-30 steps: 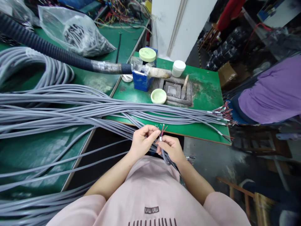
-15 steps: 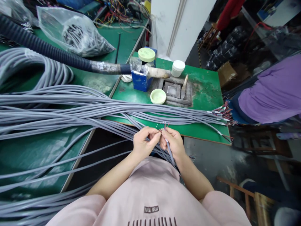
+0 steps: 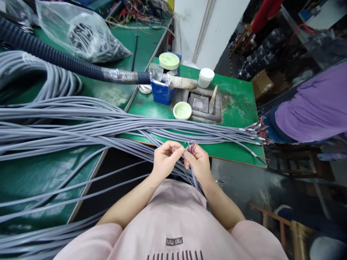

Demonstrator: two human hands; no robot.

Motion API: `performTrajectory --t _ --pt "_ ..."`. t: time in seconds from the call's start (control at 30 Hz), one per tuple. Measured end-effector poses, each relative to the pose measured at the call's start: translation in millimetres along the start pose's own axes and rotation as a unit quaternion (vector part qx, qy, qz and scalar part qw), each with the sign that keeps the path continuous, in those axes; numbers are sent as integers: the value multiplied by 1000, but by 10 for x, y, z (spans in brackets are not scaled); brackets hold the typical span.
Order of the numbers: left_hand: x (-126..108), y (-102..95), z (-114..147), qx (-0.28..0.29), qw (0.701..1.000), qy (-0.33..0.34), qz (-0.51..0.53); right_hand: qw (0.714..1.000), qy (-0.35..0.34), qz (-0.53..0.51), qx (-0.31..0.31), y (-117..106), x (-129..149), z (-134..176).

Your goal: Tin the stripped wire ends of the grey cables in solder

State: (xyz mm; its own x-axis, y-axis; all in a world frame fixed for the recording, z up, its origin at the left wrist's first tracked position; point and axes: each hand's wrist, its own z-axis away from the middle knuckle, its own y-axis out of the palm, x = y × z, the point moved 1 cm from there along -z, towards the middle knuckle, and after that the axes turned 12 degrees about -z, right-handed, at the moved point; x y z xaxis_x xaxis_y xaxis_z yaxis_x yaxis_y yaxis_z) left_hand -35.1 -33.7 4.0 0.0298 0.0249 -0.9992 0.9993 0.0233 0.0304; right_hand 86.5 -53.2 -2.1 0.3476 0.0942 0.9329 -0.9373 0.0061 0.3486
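Observation:
Just off the front edge of the green bench, my right hand (image 3: 200,162) is closed round the end of a grey multi-core cable (image 3: 194,179). Thin coloured wires (image 3: 192,146), red, blue and dark with pale tips, fan up from between its fingers. My left hand (image 3: 167,159) pinches with thumb and forefinger at the left side of these wires; which strand it holds is too small to make out. Behind the hands, a thick bundle of grey cables (image 3: 168,124) runs across the bench, its stripped wire ends (image 3: 261,133) at the right edge.
Beyond the bundle stand a square solder pot (image 3: 199,103) with a brush-like tool (image 3: 213,99), a pale green dish (image 3: 182,110), a white tub (image 3: 206,77) and a black hose (image 3: 81,68) on a blue holder (image 3: 162,92). A person in purple (image 3: 311,104) is at right.
The coloured wires in my right hand now stand gathered more upright, where dark strands leaned left before. My left fingertips have shifted slightly. The view has moved a little.

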Motion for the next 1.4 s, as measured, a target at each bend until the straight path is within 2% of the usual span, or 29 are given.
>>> performTrajectory --t 0.2,0.43,0.57,0.7,0.9,1.03,1.1,1.27,1.4 --pt "-42 -38 -36 9 998 8 -59 999 -2 32 10 15 -30 -21" --pt "26 -79 -141 109 988 -93 60 996 0 86 31 44 4 -9" --pt "40 -82 -161 113 977 -151 104 996 -4 87 28 26 30 -7" --pt "55 -35 -159 109 970 -177 128 998 -18 58 -7 1 77 -5" --pt "80 83 -167 127 963 -186 146 996 -42 8 -75 -14 171 -3" --pt "47 134 -228 155 969 -147 128 995 -36 -15 -95 -33 233 0" --pt "12 158 -273 179 967 -129 130 995 -35 -10 -96 -38 268 8" --pt "-66 262 -390 269 944 -152 118 992 -46 19 -114 -63 389 42" --pt "-116 410 -450 294 944 -121 92 990 -39 42 -127 -181 506 72"
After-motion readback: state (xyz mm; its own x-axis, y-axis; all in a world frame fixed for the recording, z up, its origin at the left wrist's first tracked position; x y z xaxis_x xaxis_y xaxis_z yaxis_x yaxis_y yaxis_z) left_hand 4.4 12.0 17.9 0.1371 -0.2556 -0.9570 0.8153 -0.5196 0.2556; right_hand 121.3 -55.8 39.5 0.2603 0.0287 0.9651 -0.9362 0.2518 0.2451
